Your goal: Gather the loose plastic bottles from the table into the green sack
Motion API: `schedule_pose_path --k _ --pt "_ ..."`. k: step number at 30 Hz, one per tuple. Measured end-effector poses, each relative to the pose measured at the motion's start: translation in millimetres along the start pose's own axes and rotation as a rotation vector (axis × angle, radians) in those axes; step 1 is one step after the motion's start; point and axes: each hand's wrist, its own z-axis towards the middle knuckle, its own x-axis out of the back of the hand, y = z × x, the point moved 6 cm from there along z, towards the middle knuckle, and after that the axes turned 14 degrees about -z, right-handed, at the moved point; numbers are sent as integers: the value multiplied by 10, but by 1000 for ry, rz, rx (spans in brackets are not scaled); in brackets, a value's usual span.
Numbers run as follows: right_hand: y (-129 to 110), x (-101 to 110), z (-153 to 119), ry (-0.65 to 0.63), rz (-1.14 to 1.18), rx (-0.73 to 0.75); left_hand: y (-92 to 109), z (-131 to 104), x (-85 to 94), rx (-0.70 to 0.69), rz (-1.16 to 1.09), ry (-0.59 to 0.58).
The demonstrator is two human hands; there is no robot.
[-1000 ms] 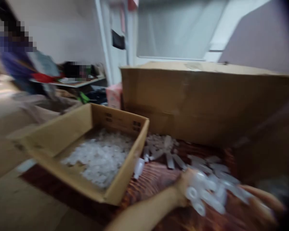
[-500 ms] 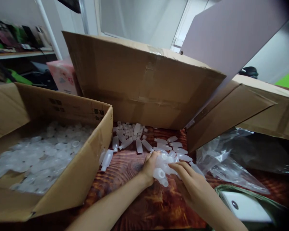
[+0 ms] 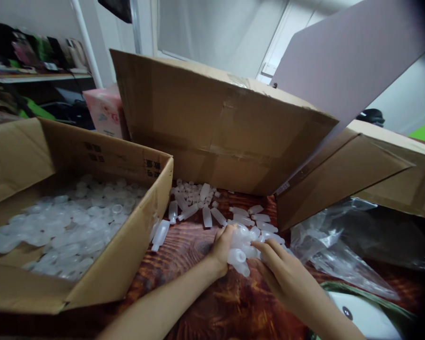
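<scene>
Between my two hands is a bunch of small translucent plastic bottles [image 3: 239,257], some with their open necks toward me. My left hand [image 3: 221,252] is closed around the bunch from the left, its fingers mostly hidden behind the bottles. On the other side, my right hand [image 3: 283,269] has its bent fingers against the bunch, gripping the bottles there. Just beyond, more bottles [image 3: 241,220] of the same kind lie on the dark reddish wooden table [image 3: 189,252]. Further loose bottles [image 3: 207,217] lie in front of a pile of small white caps [image 3: 194,192].
An open cardboard box [image 3: 127,245] at the left holds many translucent bottles. A tall cardboard panel [image 3: 219,123] stands behind the table, and another cardboard box [image 3: 315,174] at the right. Clear plastic bags [image 3: 340,250] lie there, near a white object [image 3: 361,316] in green wrapping.
The view has turned slightly left, so the surroundings appear shifted to the right. Both hands stay on the bunch of bottles, with the right fingers slightly moved.
</scene>
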Motion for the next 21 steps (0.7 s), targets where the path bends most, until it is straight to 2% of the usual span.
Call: schedule_pose_path --k 4,7,13,17,21 --pt "51 42 -34 -27 40 8 -25 12 -6 57 3 -19" --pt "50 47 -74 -79 -37 89 -30 25 -7 27 -4 -29" --pt "74 109 -103 -120 -110 119 -41 12 -26 5 2 -58" --pt "70 162 -81 -89 -138 84 -38 16 -22 6 13 -60" --pt "13 140 -80 -108 -113 135 -42 31 -20 -2 24 -65"
